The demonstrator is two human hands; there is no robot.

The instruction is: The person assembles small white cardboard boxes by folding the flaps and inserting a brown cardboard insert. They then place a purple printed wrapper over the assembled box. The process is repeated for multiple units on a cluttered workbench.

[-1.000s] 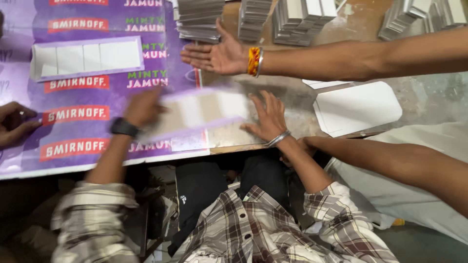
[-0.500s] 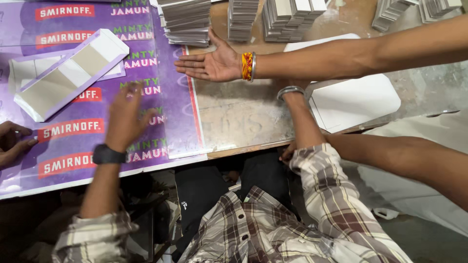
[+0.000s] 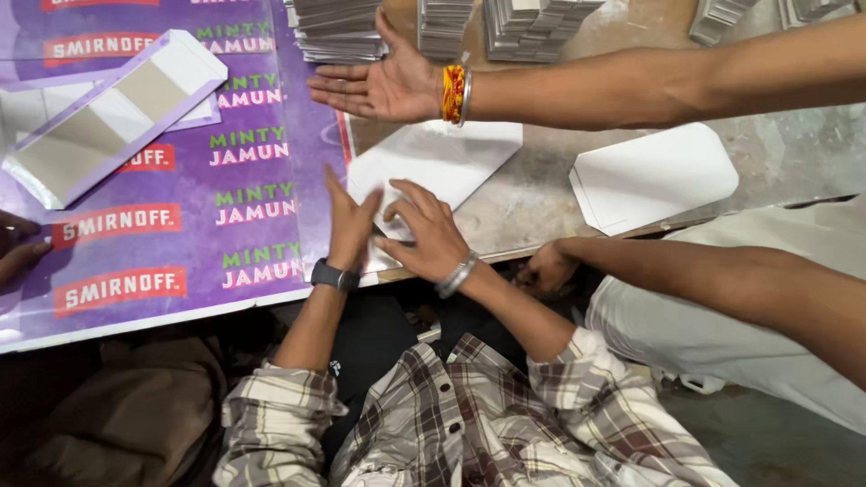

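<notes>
1. Both of the person's hands have come together at the near edge of the desk (image 3: 541, 194). Half a second ago the left hand (image 3: 347, 221) lay flat out on the purple printed sheet (image 3: 180, 225) and the right was down below the desk edge; now both sit on a white card sheet (image 3: 433, 162).
2. That white card sheet lies at the near edge, just right of the purple sheet's border, its near-left corner under the hands. It was not in this spot half a second ago.
3. The left hand stands on its edge, fingers (image 3: 341, 191) straight and together, pressed against the card's left side and gripping nothing.
4. The right hand (image 3: 431, 236) is arched over the card's near corner, fingers (image 3: 410, 200) curled and tips bearing down; whether any edge is pinched I cannot tell.
5. The folded purple-edged card (image 3: 108, 117) now rests apart from them, towards the far-left corner on the purple sheet, untouched.
6. A co-worker's open hand (image 3: 383, 88), wearing an orange bracelet, hovers palm-up beyond the card, near the stacks of folded cards (image 3: 338, 27) along the far edge.
7. A second cut white sheet (image 3: 654, 176) lies to the right, untouched.
8. In my judgement, one piece has been set aside and a fresh blank is being lined up.
</notes>
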